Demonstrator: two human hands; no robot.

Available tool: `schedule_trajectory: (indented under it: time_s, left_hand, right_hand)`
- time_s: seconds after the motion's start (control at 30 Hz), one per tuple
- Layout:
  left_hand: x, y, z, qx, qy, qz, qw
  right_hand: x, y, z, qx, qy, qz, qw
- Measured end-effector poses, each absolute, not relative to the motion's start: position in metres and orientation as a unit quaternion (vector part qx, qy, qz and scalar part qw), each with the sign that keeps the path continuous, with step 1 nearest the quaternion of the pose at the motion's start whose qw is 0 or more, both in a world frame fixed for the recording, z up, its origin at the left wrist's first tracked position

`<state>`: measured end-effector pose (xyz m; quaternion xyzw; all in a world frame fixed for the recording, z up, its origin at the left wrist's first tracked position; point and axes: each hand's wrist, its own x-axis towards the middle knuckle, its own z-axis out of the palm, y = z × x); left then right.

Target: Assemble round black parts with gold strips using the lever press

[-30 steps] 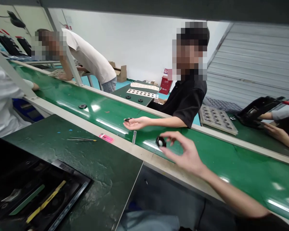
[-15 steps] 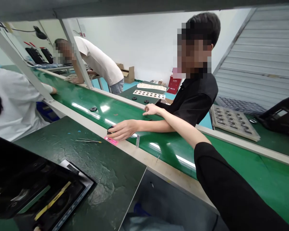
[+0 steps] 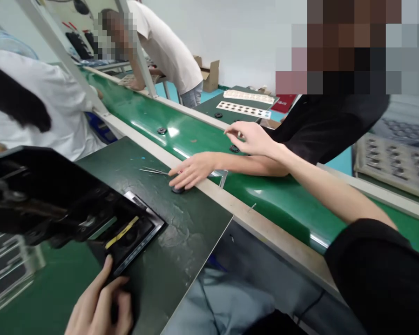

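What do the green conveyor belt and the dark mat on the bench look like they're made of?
The conveyor belt looks like smooth glossy plastic or rubber: lamp reflections streak across it. The dark mat looks like a thin rubber sheet, duller, with mottled worn patches and a thin pale edge.

Two of the wearer's hands show: the left hand (image 3: 99,307) and the right hand (image 3: 253,138). Three other people stand along the conveyor belt (image 3: 282,200). I count maybe four black rings (image 3: 161,130) about, though far ones blur.
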<state>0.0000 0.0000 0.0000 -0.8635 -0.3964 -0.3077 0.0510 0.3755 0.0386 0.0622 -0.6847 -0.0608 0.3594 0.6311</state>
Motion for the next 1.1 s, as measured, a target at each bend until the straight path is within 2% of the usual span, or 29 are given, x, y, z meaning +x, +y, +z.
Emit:
schedule_trajectory:
  time_s: [0.1, 0.17, 0.23, 0.27, 0.37, 0.5, 0.6, 0.87, 1.1]
  left_hand:
    - [-0.004, -0.003, 0.001, -0.868, -0.402, -0.272, 0.101]
    - [-0.003, -0.005, 0.005, -0.867, -0.394, -0.276, 0.130]
    - [-0.002, -0.009, 0.009, -0.863, -0.388, -0.285, 0.154]
    - [-0.002, -0.011, 0.010, -0.862, -0.380, -0.294, 0.162]
    - [0.000, -0.013, 0.014, -0.872, -0.345, -0.312, 0.150]
    - [0.027, 0.000, 0.025, -0.907, -0.298, -0.285, 0.082]
    - [0.066, 0.026, 0.032, -0.915, -0.291, -0.270, 0.076]
    - [0.169, 0.094, 0.041, -0.877, -0.468, -0.091, 0.067]
    - [0.195, 0.111, 0.042, -0.864, -0.500, -0.010, 0.064]
  right_hand:
    - [0.394, 0.040, 0.076, -0.697, -0.170, 0.338, 0.610]
    - [0.419, 0.034, 0.085, -0.700, -0.380, 0.271, 0.540]
    - [0.448, 0.015, 0.086, -0.661, -0.593, 0.184, 0.421]
    - [0.460, 0.002, 0.082, -0.650, -0.621, 0.119, 0.422]
    - [0.475, -0.047, 0.055, -0.658, -0.598, 0.065, 0.453]
    - [0.458, -0.094, 0.016, -0.664, -0.590, 0.135, 0.439]
    - [0.442, -0.101, 0.002, -0.650, -0.606, 0.175, 0.423]
    - [0.431, -0.084, -0.012, -0.605, -0.681, 0.140, 0.389]
    - [0.430, -0.082, -0.016, -0.599, -0.681, 0.122, 0.404]
